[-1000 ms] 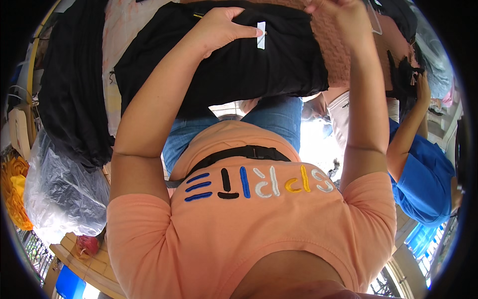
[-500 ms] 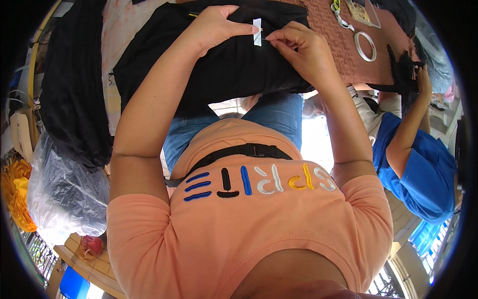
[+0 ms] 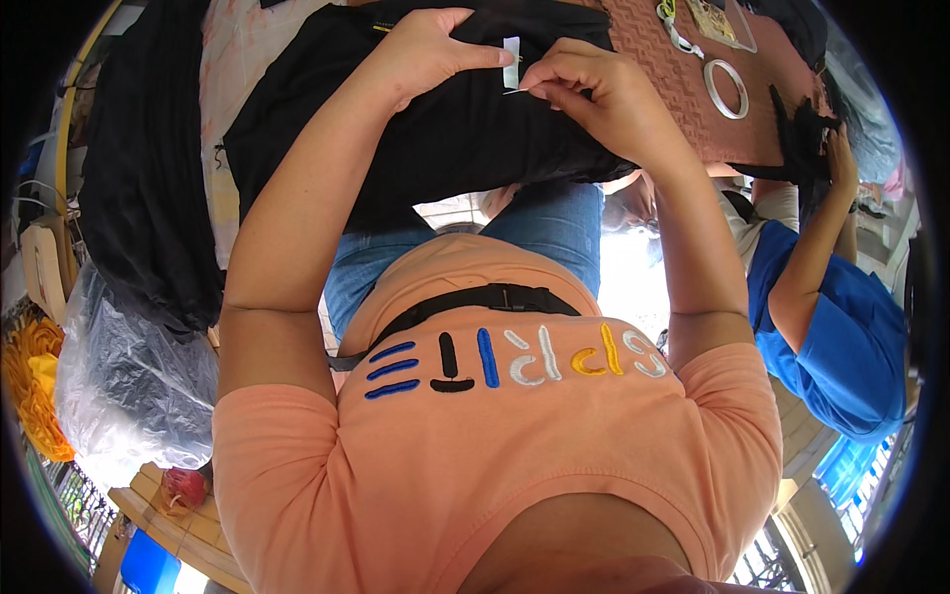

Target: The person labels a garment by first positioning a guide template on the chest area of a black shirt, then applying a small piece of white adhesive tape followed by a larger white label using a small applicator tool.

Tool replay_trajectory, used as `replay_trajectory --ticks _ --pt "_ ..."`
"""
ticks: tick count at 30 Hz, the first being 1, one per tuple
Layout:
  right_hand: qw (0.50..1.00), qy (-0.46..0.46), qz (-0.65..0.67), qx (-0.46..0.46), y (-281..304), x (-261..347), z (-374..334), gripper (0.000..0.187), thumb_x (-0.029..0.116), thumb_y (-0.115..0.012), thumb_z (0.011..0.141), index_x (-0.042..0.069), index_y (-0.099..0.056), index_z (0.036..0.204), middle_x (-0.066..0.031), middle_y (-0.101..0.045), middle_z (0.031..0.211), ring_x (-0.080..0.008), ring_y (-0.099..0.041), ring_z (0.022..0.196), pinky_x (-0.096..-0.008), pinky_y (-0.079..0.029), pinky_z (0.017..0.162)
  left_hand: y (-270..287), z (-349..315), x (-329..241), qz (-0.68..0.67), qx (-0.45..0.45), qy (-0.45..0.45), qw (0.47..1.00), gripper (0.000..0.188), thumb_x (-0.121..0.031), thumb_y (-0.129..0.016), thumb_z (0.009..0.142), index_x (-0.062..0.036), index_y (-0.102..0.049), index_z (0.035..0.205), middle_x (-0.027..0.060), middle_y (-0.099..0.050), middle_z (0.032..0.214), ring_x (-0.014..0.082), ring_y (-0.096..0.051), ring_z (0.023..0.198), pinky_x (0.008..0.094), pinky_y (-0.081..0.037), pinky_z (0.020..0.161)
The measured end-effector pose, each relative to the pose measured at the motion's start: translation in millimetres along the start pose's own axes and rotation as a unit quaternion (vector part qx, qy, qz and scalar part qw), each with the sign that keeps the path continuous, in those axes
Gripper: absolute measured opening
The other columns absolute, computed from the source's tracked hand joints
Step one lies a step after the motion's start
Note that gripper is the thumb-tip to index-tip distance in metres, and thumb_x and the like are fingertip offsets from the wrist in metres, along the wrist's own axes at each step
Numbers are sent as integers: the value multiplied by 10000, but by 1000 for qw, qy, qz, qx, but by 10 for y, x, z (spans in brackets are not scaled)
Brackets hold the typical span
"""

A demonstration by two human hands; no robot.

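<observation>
A black cloth garment (image 3: pixel 327 158) lies spread over the table edge and my lap. On it sits a small white strip (image 3: pixel 511 62), upright in the view. My left hand (image 3: pixel 421 57) rests on the cloth, its thumb stretched out onto the strip and its index finger spread apart from the thumb; its other fingers are hidden. At the strip's lower end, my right hand (image 3: pixel 599 94) is closed in a pinch on a thin, light needle (image 3: pixel 514 92). Any thread is too fine to make out.
A white tape roll (image 3: pixel 726 89) and green-handled snips (image 3: pixel 675 28) lie on the brown textured mat (image 3: pixel 663 129) at right. Dark fabric (image 3: pixel 148 178) hangs at left above a clear plastic bag (image 3: pixel 129 386). A co-worker in blue (image 3: pixel 841 337) handles black material at right.
My right hand has moved slightly, bringing the needle down from the strip's right side to its lower end. My left hand stays in place.
</observation>
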State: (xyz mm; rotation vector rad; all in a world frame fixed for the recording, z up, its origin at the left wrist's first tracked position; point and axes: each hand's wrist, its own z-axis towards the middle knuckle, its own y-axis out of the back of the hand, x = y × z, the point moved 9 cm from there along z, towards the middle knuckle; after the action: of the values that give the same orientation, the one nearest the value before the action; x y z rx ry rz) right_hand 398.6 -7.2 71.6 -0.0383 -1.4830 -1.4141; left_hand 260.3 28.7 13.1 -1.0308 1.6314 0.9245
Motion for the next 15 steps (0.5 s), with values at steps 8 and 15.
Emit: replay_trajectory --ticks 8,15 --pt "993 -94 -11 -77 488 -283 4 76 -16 -622 917 31 -668 955 -16 -648 867 -91 -606 720 -228 -494 663 -13 -4 -10 -11 6 -14 1000 279 -78 -779 804 16 -683 1049 46 -694 951 126 -629 857 273 -508 802" --pt "935 -112 259 -215 1124 -694 370 54 70 -542 999 59 -586 970 -20 -631 795 -95 -605 684 -226 -474 593 -62 84 57 11 30 -46 998 769 -201 -848 729 130 -507 1333 212 -658 1183 234 -656 1077 291 -496 944"
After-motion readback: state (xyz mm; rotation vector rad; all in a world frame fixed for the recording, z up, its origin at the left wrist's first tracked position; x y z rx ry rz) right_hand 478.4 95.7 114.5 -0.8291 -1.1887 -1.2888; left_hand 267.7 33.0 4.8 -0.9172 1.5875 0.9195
